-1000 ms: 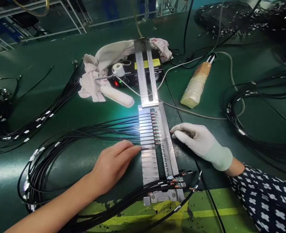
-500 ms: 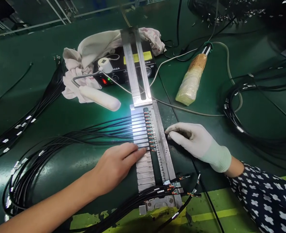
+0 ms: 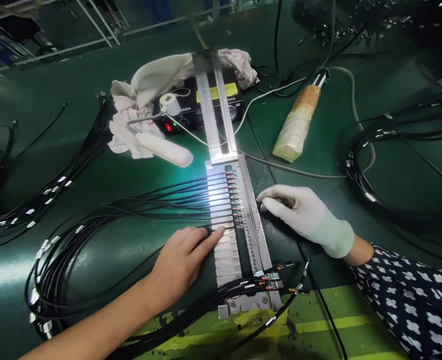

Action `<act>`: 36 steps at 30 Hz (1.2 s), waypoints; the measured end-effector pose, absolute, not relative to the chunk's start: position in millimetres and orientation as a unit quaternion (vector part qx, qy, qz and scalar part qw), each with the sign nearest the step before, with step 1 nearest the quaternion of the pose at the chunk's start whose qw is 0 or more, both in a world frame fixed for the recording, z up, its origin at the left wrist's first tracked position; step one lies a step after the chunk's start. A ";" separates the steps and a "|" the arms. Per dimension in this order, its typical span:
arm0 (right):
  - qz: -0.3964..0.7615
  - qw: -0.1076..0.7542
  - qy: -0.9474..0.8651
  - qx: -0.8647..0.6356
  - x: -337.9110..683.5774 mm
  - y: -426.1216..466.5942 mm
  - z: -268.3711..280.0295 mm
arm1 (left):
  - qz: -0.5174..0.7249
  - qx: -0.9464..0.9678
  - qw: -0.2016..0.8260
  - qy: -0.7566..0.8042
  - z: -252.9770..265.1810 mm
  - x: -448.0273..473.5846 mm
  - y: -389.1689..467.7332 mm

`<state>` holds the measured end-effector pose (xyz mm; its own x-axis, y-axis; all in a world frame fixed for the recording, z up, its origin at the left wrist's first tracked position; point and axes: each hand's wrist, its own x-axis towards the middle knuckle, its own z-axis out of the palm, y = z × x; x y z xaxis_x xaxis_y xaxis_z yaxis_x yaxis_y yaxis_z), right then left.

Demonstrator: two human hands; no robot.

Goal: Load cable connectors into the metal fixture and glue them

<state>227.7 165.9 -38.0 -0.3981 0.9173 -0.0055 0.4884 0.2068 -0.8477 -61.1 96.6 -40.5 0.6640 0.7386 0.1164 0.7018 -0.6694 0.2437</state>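
Observation:
My bare left hand (image 3: 185,252) rests on the slotted metal fixture (image 3: 226,257), index finger stretched along a black cable (image 3: 231,228) in one of the slots. Its other fingers curl beneath, partly hidden. Above that cable, a row of black cables (image 3: 190,192) lies side by side in the slots, small metal terminals (image 3: 236,200) with orange parts at their ends. My right hand (image 3: 299,210), in a white glove with dirty fingertips, is by the fixture's right rail (image 3: 255,210). Its thumb and index finger are pinched together; anything between them is too small to see.
A lit white lamp (image 3: 168,150) lies left of a black control box (image 3: 190,117) draped with cloth (image 3: 160,70). A wrapped tool handle (image 3: 298,122) lies behind my right hand. Cable bundles (image 3: 363,185) lie on both sides; loose terminated cables (image 3: 239,290) cross the fixture's near end.
The view has shifted slightly, moving the scene a little rightward on the left side. My left fingers have drawn slightly back along the cable. My right hand stays beside the rail.

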 end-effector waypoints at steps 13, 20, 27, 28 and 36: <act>0.431 0.289 -0.714 -0.470 227.7 157.8 -42.7 | 0.058 0.835 0.186 0.515 -11.7 -83.2 -32.8; 0.422 0.283 -0.717 -0.477 230.4 158.5 -49.1 | 0.083 0.858 0.160 0.481 3.7 -91.8 -12.1; 0.428 0.280 -0.712 -0.481 228.9 158.4 -50.1 | 0.037 0.915 0.111 0.387 3.1 -192.2 47.0; 0.430 0.279 -0.710 -0.482 228.2 157.9 -49.2 | 0.033 0.911 0.125 0.391 1.7 -199.1 49.0; 0.442 0.276 -0.696 -0.493 227.4 158.3 -47.1 | 0.032 0.813 0.262 0.519 13.6 -205.6 38.5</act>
